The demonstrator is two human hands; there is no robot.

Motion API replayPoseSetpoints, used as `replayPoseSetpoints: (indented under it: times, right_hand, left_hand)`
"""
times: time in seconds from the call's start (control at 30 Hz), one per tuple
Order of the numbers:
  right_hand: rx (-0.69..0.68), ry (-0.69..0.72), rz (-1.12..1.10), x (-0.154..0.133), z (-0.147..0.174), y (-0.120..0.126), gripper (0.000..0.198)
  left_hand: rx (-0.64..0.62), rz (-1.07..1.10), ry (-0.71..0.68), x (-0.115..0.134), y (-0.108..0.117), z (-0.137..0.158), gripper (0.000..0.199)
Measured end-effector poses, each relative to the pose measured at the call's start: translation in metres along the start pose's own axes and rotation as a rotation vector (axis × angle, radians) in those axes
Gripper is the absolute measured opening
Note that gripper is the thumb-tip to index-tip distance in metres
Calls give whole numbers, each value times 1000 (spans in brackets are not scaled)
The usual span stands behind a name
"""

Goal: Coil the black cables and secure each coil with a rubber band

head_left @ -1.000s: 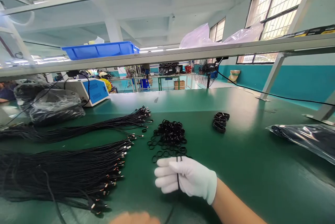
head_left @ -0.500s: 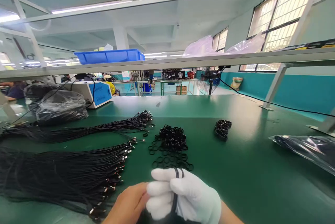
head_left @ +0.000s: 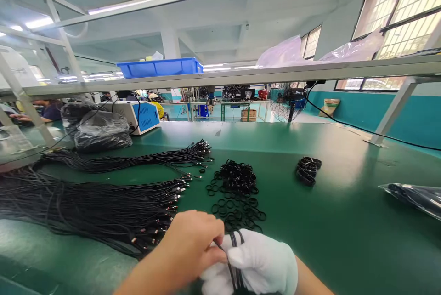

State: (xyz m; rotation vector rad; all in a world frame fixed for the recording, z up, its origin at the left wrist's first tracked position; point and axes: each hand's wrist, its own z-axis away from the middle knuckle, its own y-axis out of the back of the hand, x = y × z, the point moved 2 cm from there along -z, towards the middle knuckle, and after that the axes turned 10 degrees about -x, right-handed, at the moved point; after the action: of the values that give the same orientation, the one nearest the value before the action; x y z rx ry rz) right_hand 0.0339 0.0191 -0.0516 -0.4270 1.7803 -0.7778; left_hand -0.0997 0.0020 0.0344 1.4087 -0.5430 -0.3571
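Observation:
My right hand (head_left: 267, 258), in a white glove, is closed around a black cable (head_left: 238, 273) looped in several strands over its fingers. My bare left hand (head_left: 195, 242) pinches one strand between thumb and fingers, right against the glove. The lower end of the cable runs out of view at the bottom edge. Just beyond both hands lies a heap of small black rings (head_left: 237, 178), with looser ones scattered toward me. Left of them, black cables with metal plugs lie in a near bundle (head_left: 103, 203) and a farther bundle (head_left: 138, 161).
Larger black bands (head_left: 306, 171) lie right of the rings. A plastic bag of dark goods (head_left: 413, 196) rests at the far right. Back left stand a blue-and-white machine (head_left: 144, 118) and a bagged black bundle (head_left: 101, 132). A shelf (head_left: 227, 74) with a blue bin (head_left: 160, 67) crosses overhead.
My left hand has come up and over to the gloved fingers and now grips a cable strand. More strands show across the glove. The view has turned slightly left.

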Motion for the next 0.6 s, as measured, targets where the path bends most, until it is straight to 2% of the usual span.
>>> replayPoseSetpoints:
  times: [0.07,0.13,0.2,0.27,0.37,0.47,0.53,0.6]
  right_hand:
    - [-75,-83,9,6,4,1,46]
    - [-81,-122,46,9,7,1,40]
    - [-63,-88,40,7,7,-3,41]
    - [-50,26,-53,0,4,-11,42]
    - [-26,207,-207,-16,-3,-23,35]
    - [14,336,-216,-33,-6,-27,41]
    - [60,388,-174,-40,-5,-23,40]
    - [111,414,-138,-42,-2,-16,36]
  left_hand:
    - [-55,267,-26,-11,8,-9,18]
    - [-98,546,-46,-18,0,-18,17]
    - [-78,713,-43,-22,-18,-22,11]
    - [-16,747,-25,-26,-37,-21,21]
    - [52,582,47,-33,-59,-9,30]
    - [108,223,149,-40,-71,6,30]
    - [114,35,135,-37,-79,13,27]
    - [128,-100,58,-28,-89,16,23]
